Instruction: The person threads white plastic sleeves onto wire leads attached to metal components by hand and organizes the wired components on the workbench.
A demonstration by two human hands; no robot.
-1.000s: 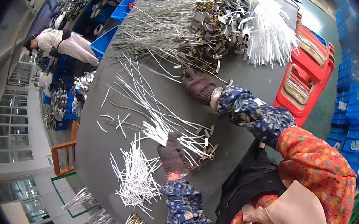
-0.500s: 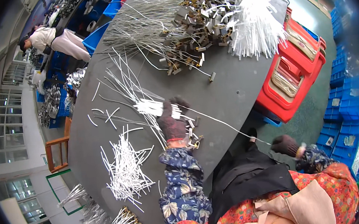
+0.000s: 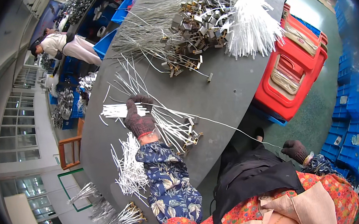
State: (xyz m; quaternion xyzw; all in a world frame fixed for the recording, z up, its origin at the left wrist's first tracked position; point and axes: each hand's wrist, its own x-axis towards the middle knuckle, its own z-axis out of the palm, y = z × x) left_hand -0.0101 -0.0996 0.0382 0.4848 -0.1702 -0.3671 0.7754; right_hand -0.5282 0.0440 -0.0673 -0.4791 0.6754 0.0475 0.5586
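Nearest me, low on the right, I have the right hand (image 3: pixel 294 150) out past the table edge, gloved, its curled fingers closed on the end of a thin white wire (image 3: pixel 219 123). The left hand (image 3: pixel 140 118) is well apart from it, over the table (image 3: pixel 219 73), wrapped around 1 bunch of short white tubes (image 3: pixel 116 110) whose ends stick out past the glove to the left.

The relation I watch is the wire's line between these 2 hands. Its long axis runs from just right of the left hand, across the bare tabletop, over the edge and down to the right hand, bowing slightly. From the left hand it lies rightward and toward the body; the right hand is nearer its free end. I cannot tell whether its other end reaches into the bunch.

Just right of the left hand, other white strands fan toward the body, ending in small metal connectors (image 3: pixel 190 139). A loose pile of tubes (image 3: pixel 132 164) lies beside the left sleeve.

Farther across I see the large heap of wires with metal ends (image 3: pixel 201 27), and beside it a fan of white strips (image 3: pixel 253 23). Beyond the table, at upper left, 1 co-worker (image 3: pixel 67 45) stands bent forward.
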